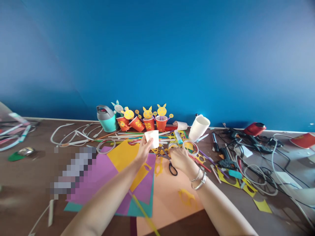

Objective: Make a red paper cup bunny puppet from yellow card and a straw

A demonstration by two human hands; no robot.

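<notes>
A small white paper cup (153, 139) is gripped in my left hand (145, 147), thumb across its side, above the craft pieces. My right hand (179, 156) reaches down into the pile, its fingertips hidden by the hand itself. A roll of clear tape (173, 145) lies at its fingers, though I cannot tell whether it is touched. Just left of that hand are scissors with black handles (173, 169). Behind stand red paper cups (161, 125) with yellow paper animal heads (161, 110) on sticks. A glue stick (178, 137) rests near my right hand.
Purple sheets (98, 178), a yellow sheet (124, 154) and a peach sheet (169, 196) cover the middle. A white cup stack (199, 127) leans at the back, near a turquoise container (108, 123). Tangled cables and a glue gun (225, 159) lie right; a blue wall (157, 59) rises behind.
</notes>
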